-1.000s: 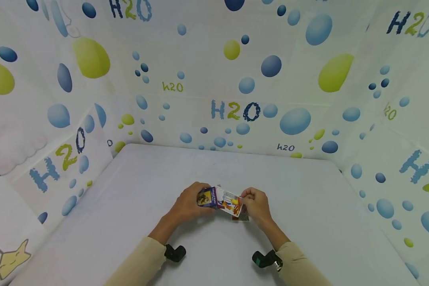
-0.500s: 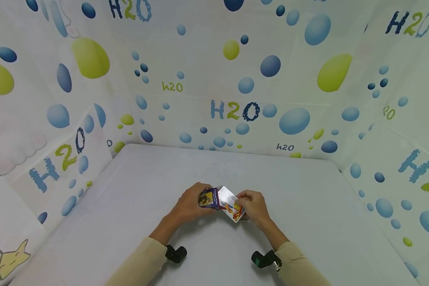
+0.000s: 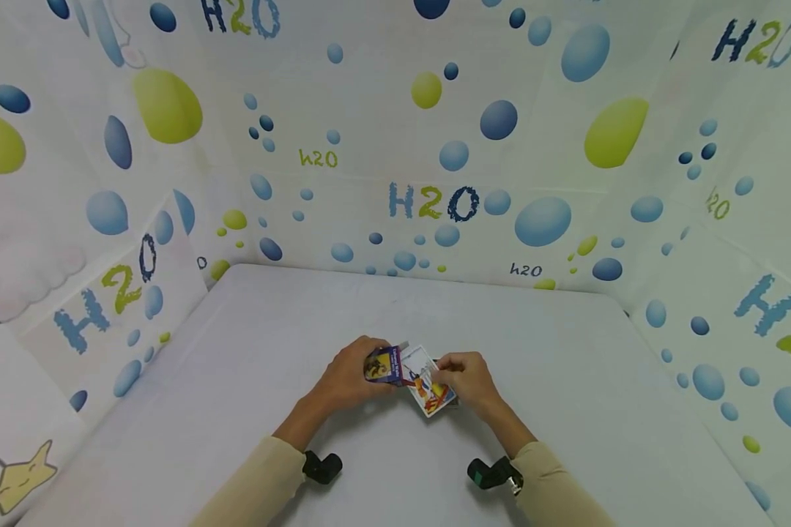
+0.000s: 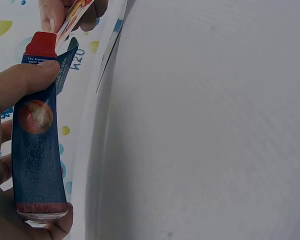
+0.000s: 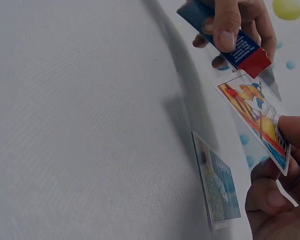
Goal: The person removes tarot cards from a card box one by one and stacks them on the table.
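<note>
My left hand (image 3: 349,377) grips a small dark blue card box (image 4: 37,160) with fingers and thumb. The box has yellow artwork on its front; at its mouth are a red end (image 5: 255,64) and a raised blue flap (image 4: 66,67). My right hand (image 3: 472,382) pinches a glossy illustrated card (image 5: 255,115) between thumb and fingers. One end of this card meets the box mouth; whether it is still partly inside I cannot tell. On the table, below my right hand, lies another picture card (image 5: 220,185), mostly hidden in the head view.
A white table (image 3: 290,307) lies under both hands. Walls with blue and green dots and H2O lettering (image 3: 433,203) close it in at the back and sides. Black wrist cameras (image 3: 323,467) are strapped at both sleeves.
The card in my right hand has turned, its outer end swinging down toward me and over the card on the table. My left hand and the box stay nearly in place.
</note>
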`<state>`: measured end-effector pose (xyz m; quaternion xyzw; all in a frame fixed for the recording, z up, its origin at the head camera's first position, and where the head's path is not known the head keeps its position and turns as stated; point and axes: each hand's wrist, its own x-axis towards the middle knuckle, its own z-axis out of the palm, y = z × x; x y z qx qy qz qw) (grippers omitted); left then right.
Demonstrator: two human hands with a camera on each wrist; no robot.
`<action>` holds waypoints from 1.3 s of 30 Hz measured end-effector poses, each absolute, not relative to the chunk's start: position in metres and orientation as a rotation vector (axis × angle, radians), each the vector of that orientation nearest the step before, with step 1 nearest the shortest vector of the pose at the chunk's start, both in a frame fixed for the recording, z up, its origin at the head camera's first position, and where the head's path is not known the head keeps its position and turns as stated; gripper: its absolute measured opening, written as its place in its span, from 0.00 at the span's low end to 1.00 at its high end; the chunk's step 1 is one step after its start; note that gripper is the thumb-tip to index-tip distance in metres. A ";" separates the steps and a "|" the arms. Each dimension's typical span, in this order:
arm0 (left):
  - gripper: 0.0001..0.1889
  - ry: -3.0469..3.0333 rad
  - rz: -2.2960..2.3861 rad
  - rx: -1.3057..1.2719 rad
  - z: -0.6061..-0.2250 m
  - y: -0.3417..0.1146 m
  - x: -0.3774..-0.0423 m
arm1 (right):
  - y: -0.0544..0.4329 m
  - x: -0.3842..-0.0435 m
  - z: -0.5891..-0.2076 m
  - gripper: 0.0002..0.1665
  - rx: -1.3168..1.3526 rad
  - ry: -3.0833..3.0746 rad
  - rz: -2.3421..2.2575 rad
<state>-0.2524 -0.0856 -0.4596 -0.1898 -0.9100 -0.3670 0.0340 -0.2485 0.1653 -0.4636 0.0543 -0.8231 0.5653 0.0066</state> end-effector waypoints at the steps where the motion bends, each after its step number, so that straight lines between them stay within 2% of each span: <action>1: 0.38 -2.798 -1.129 -0.584 -0.460 -0.085 -0.252 | 0.166 -0.248 -0.463 0.03 0.168 -2.568 1.773; 12: 0.39 -2.805 -1.131 -0.561 -0.461 -0.089 -0.254 | 0.174 -0.255 -0.466 0.08 -0.166 -2.462 1.885; 26: 0.39 -2.803 -1.116 -0.577 -0.463 -0.092 -0.253 | 0.179 -0.259 -0.471 0.10 -0.303 -2.641 1.771; 39: 0.38 -2.808 -1.110 -0.595 -0.466 -0.092 -0.252 | 0.175 -0.257 -0.472 0.10 -0.284 -2.706 1.708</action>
